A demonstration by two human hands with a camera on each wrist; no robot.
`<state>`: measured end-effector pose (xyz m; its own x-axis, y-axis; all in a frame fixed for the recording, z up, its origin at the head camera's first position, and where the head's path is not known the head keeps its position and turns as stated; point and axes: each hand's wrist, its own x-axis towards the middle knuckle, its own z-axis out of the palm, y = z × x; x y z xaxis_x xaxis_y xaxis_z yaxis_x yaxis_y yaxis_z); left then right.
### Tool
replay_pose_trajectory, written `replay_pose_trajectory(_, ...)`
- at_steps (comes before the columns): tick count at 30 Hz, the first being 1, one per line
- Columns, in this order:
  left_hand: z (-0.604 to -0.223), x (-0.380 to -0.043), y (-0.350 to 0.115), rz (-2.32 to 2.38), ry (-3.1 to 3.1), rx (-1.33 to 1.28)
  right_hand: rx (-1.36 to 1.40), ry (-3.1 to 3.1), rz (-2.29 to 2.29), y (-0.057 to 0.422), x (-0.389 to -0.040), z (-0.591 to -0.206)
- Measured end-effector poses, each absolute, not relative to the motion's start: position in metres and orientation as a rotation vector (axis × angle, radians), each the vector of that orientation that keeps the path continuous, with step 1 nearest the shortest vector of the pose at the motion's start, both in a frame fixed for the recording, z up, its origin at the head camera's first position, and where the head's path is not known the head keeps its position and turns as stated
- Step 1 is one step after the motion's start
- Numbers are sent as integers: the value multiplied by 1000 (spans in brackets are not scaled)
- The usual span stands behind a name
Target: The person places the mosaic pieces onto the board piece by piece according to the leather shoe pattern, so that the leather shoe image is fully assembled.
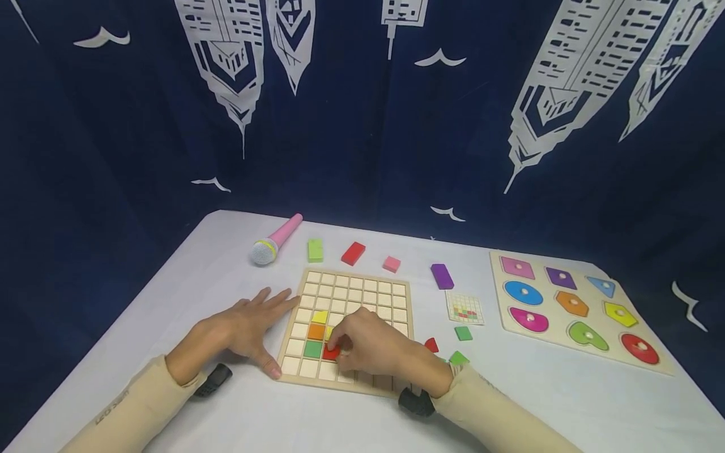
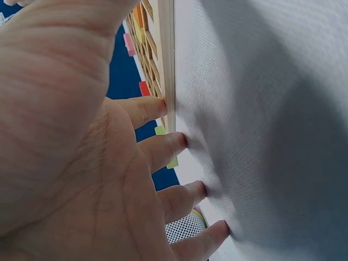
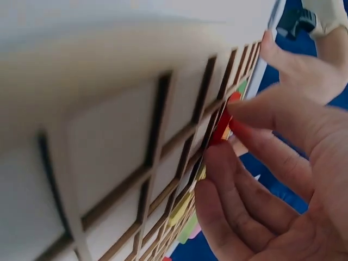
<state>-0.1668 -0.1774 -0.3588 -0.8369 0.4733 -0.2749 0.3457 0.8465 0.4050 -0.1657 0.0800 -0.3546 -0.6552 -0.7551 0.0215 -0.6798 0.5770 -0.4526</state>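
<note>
A wooden grid board lies on the white table. My right hand is over its lower middle, pinching a red tile between thumb and fingertips at a cell. Beside it in the grid sit a green tile, an orange tile and a yellow tile; another yellow piece is partly hidden by the right hand. My left hand rests at the board's left edge, fingers spread, thumb at the lower left corner. In the left wrist view its fingertips touch the board's side and the tablecloth.
Behind the board lie a pink microphone, a light green block, a red block, a pink block and a purple block. To the right are a pattern card, small green and red pieces, and a knobbed shape puzzle.
</note>
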Motion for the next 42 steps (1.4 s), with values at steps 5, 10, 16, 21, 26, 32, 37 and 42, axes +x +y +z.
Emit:
replay_pose_trajectory(5, -357, -166, -176, 489, 2660, 619, -1311, 2742, -386, 84, -149, -354)
replay_pose_trajectory(10, -358, -166, -175, 481, 2664, 617, -1346, 2808, 44, 94, -128, -353)
replay_pose_trajectory(16, -360, -166, -178, 478, 2675, 625, -1276, 2731, 37, 104, -122, -357)
replay_pose_trajectory(21, -364, -165, -178, 494, 2655, 613, -1254, 2652, -192, 120, -124, -355)
replay_pose_trajectory(26, -362, -167, -177, 504, 2653, 615, -1200, 2607, -443, 154, -127, -344)
replay_pose_trajectory(32, -359, -168, -176, 507, 2648, 600, -1113, 2557, -600, 196, -131, -339)
replay_pose_trajectory(37, -357, -166, -177, 509, 2645, 589, -1060, 2607, -609, 217, -131, -344)
replay_pose_trajectory(42, -358, -167, -176, 502, 2652, 597, -999, 2667, -553, 228, -130, -348)
